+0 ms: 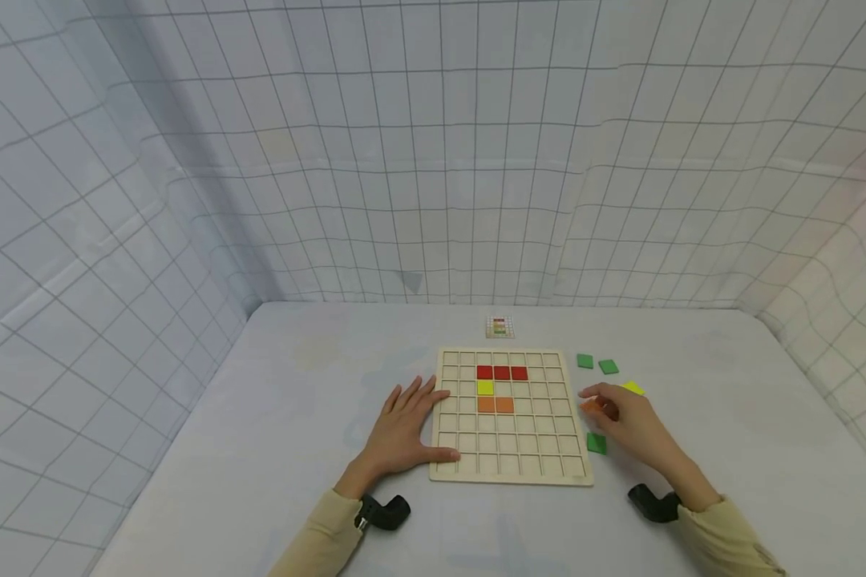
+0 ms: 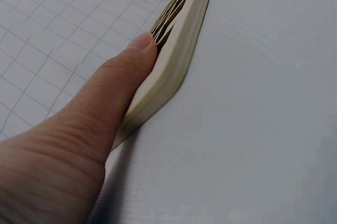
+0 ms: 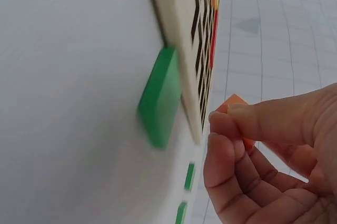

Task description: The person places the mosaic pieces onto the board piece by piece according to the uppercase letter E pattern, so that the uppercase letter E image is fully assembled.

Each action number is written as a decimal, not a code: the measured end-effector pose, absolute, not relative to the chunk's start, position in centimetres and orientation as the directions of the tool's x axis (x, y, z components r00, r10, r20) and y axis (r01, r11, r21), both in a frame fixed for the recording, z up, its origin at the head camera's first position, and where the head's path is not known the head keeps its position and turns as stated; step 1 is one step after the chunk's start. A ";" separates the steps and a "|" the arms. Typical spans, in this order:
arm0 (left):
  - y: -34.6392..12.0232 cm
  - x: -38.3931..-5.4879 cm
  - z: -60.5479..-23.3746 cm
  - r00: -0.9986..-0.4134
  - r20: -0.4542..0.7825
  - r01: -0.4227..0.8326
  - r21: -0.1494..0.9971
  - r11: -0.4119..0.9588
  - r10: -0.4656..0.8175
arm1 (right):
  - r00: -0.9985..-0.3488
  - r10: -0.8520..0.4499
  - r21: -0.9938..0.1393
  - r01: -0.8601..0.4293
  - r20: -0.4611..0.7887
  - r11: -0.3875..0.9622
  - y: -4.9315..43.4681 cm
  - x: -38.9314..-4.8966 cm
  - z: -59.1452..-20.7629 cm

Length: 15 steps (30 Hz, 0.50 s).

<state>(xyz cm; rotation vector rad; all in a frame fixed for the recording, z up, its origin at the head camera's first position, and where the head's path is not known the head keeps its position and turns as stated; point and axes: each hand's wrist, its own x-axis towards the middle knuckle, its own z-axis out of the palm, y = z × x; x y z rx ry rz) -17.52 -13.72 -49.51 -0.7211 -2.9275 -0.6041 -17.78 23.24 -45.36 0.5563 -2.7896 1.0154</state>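
A pale wooden grid board (image 1: 508,481) lies on the table in the head view. Three red tiles (image 1: 501,373) form a row in it, with a yellow tile (image 1: 485,388) beneath the leftmost and two orange tiles (image 1: 486,405) side by side below that. My left hand (image 1: 398,437) rests along the board's left edge, fingers spread, its thumb lying on the near-left corner. Just off the board's right edge, my right hand (image 1: 631,425) pinches another orange tile (image 3: 235,101) between thumb and fingers; the fingers partly cover it.
Right of the board lie a near green tile (image 1: 596,443), two farther green tiles (image 1: 584,361) and a yellow tile (image 1: 633,388) partly behind the right hand. A small pattern card (image 1: 500,327) sits beyond the board. Grid-patterned cloth (image 1: 433,200) hangs behind the white table.
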 end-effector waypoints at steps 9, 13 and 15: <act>-13.8 -17.6 -49.6 -0.886 0.159 0.463 0.357 0.811 0.436 | -0.894 -0.388 -0.644 -0.436 0.225 0.629 19.4 -19.3 -45.3; -13.8 -17.6 -49.5 -0.884 0.163 0.466 0.357 0.809 0.438 | -0.887 -0.413 -0.640 -0.442 0.207 0.628 17.9 -19.8 -45.4; -13.7 -17.5 -49.5 -0.886 0.155 0.463 0.356 0.812 0.437 | -0.889 -0.417 -0.638 -0.433 0.188 0.636 17.3 -20.0 -45.4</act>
